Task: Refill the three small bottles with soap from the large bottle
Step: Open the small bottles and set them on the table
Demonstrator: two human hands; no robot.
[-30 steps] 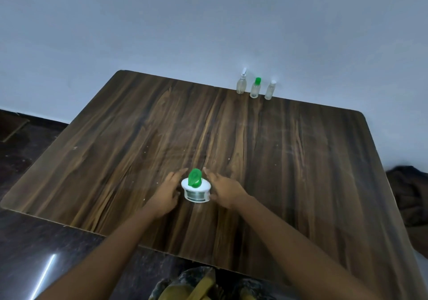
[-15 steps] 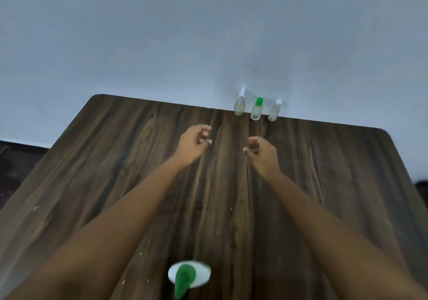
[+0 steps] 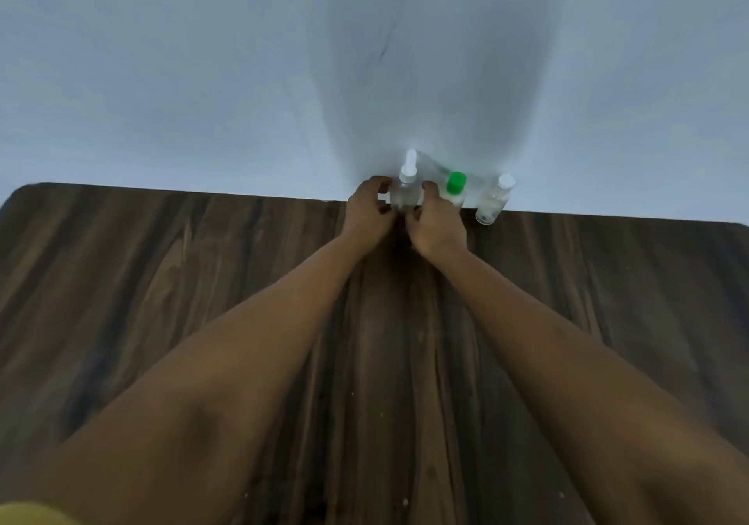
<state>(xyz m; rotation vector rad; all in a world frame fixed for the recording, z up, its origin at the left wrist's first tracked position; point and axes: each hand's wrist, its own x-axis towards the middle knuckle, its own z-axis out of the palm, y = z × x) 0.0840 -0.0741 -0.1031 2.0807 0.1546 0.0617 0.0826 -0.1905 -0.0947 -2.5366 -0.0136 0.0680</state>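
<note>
Left hand (image 3: 367,212) and right hand (image 3: 437,226) both curl round the spray bottle (image 3: 405,194), upright just left of the green-capped bottle (image 3: 456,189); it looks light, smooth and tippy, so grip its body, not the thin nozzle.

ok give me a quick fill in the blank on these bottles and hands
1. The middle bottle has a ___ cap.
2. The spray bottle, held between the left hand and right hand, is the ___ of the three.
3. The bottles stand at the far edge of the table, right by the ___.

Missing words: green; leftmost; wall
</note>
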